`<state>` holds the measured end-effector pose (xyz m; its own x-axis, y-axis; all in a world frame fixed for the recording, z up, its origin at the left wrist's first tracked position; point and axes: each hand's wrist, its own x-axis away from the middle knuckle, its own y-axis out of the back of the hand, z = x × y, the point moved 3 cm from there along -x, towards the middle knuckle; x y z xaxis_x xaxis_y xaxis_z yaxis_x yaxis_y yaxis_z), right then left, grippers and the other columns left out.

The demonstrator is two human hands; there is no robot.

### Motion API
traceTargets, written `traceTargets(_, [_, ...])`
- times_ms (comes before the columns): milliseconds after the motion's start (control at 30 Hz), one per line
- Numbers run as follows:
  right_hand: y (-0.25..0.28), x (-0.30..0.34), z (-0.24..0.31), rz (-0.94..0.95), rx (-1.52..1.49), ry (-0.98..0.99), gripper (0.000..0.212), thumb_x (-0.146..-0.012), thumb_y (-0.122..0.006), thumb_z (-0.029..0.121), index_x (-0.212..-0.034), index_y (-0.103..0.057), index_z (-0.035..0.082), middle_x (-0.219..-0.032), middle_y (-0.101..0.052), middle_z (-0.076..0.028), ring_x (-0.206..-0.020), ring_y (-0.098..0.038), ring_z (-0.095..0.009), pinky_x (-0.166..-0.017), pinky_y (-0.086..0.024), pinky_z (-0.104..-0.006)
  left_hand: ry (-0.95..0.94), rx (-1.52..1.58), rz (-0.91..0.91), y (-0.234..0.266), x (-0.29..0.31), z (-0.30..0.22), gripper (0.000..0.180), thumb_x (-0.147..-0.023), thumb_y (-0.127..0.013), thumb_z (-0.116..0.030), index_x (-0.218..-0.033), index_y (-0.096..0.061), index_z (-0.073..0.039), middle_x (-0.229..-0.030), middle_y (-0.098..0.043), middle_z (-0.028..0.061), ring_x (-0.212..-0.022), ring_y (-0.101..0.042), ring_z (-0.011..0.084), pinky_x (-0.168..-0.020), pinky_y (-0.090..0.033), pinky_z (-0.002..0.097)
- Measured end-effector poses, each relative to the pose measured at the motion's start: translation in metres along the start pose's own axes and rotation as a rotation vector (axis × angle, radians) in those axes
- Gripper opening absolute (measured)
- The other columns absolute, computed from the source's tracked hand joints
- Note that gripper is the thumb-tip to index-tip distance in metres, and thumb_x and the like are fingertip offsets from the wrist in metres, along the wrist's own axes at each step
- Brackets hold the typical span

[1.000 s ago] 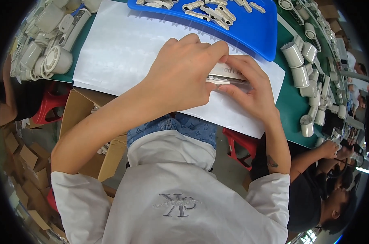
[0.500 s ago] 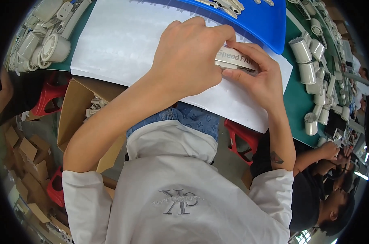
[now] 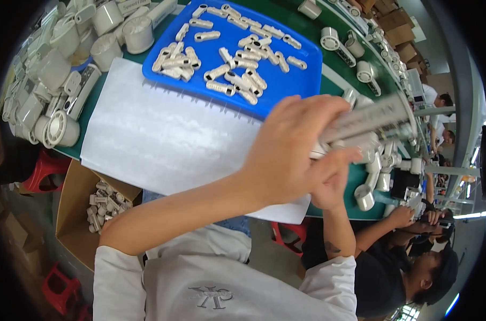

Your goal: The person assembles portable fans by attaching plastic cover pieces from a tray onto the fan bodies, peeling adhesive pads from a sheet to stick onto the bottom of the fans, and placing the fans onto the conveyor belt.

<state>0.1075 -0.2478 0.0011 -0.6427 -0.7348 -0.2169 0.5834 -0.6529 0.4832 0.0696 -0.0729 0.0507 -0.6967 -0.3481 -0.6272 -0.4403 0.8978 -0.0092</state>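
Head view: at the far left, a heap of white cup-ended parts (image 3: 53,67) crowded the edge of the green table (image 3: 331,59). Below it, a red stool (image 3: 46,168) stood beside an open cardboard box (image 3: 74,198), and small white pieces (image 3: 106,206) lay loose inside the box. Next came a white sheet (image 3: 157,144) spread on the table, with the blue tray (image 3: 292,83) at its far edge. Short pale clips (image 3: 206,36) lay scattered and bunched in that tray.

Right of the sheet's middle, the person's left hand (image 3: 286,155) had its fingers curled over the near end of a long white casing (image 3: 374,115). The casing was up above the table's right side, its far end pointing away to the right, and it was badly blurred. The right hand (image 3: 330,187) was tucked just under the left, partly covered by it; I couldn't tell whether it pinched the casing too.

Beyond the hands, more white cups (image 3: 364,198) lay along the table. At the far right, a co-worker in black (image 3: 382,278) sat with an arm reaching toward the table.
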Motion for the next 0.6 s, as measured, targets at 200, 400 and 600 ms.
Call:
traceTargets(200, [0.145, -0.048, -0.009, -0.481, -0.321, -0.138, 0.065, -0.088, -0.072, 0.030, -0.137, -0.043, -0.001, -0.114, -0.063, -0.011, -0.097, -0.066, -0.019, -0.077, -0.056, -0.0293, 0.070, 0.072, 0.346, -0.016, 0.002, 0.021, 0.014, -0.087, -0.070, -0.019, -0.090, -0.065, -0.006, -0.076, -0.065, 0.0087, -0.071, -0.064, 0.0259, -0.060, -0.048, 0.0351])
traceTargets(400, [0.284, -0.139, -0.083, -0.555, 0.317, -0.484, 0.060, -0.086, -0.073, 0.034, -0.132, -0.054, 0.000, -0.091, -0.066, -0.004, -0.064, -0.059, -0.008, -0.053, -0.044, -0.0212, 0.165, -0.089, 0.851, -0.029, 0.052, 0.072, 0.034, -0.093, -0.063, -0.032, -0.066, -0.061, -0.011, -0.055, -0.057, 0.0063, -0.050, -0.058, 0.0285, -0.045, -0.044, 0.0399])
traceTargets(600, [0.388, -0.168, -0.208, -0.610, 0.595, -0.779, 0.061, -0.078, -0.077, 0.040, -0.119, -0.061, -0.002, -0.073, -0.062, -0.004, -0.051, -0.055, -0.010, -0.043, -0.040, -0.0252, 0.189, -0.050, 0.892, -0.028, 0.048, 0.068, 0.031, -0.092, -0.063, -0.032, -0.069, -0.063, -0.013, -0.058, -0.059, 0.0051, -0.053, -0.061, 0.0266, -0.046, -0.047, 0.0389])
